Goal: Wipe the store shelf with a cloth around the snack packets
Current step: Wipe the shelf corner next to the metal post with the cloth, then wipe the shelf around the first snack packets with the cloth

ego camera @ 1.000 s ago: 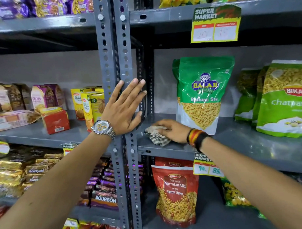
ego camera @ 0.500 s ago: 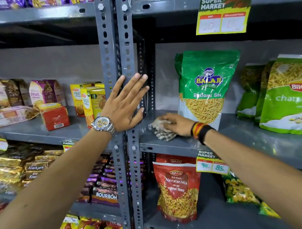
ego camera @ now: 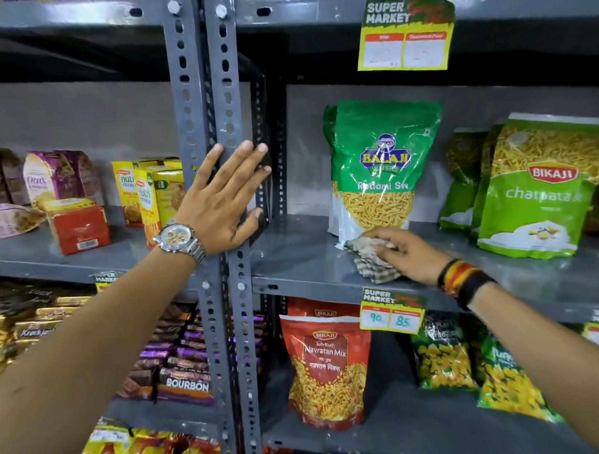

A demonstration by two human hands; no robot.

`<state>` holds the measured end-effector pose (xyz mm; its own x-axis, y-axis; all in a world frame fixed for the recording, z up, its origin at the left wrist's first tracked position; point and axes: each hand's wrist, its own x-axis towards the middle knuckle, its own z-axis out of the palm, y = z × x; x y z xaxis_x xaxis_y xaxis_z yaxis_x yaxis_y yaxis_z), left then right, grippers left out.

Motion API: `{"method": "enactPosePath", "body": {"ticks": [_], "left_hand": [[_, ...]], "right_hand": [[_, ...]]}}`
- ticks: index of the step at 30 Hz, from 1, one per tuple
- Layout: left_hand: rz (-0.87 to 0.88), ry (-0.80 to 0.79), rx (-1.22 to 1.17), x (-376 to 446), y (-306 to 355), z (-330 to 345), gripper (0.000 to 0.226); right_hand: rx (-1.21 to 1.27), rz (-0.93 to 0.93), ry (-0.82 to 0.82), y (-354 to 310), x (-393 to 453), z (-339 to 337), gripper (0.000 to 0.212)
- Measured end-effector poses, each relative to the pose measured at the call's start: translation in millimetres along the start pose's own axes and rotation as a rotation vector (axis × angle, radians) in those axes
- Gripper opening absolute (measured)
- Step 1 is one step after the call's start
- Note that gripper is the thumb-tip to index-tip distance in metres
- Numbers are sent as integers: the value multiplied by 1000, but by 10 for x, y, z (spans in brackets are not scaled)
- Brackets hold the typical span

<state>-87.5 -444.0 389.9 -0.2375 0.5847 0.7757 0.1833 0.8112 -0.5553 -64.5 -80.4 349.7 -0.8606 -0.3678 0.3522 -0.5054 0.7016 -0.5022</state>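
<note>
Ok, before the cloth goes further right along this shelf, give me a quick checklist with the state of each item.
1. Cloth flat on the shelf under the right hand: ok.
2. Left hand braced on the upright: ok.
3. Cloth clear of the Balaji packet: not ok, it sits right at the packet's base.
4. Balaji packet standing upright: ok.
5. Open shelf between the Balaji packet and the Bikaji packets: ok, bare grey surface shows there.
6. Price tag on the shelf edge out of the wiping path: ok, it hangs below the edge.
7. Dust left on the shelf: cannot tell.
</note>
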Motion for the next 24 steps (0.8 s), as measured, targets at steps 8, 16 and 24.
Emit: {"method": "enactPosePath", "body": {"ticks": [8,16,24], "left_hand": [[3,-2,-19,-12,-5,22,68],[-23,-27,-82,-24,78,-21,69],[178,-245,-422,24,1453,86,73]], "right_hand": [[-258,67,-83,-32,-300,65,53],[-49,49,10,-13,-618,-491,37],[-163,196,-68,322,-280,-375,44]]}}
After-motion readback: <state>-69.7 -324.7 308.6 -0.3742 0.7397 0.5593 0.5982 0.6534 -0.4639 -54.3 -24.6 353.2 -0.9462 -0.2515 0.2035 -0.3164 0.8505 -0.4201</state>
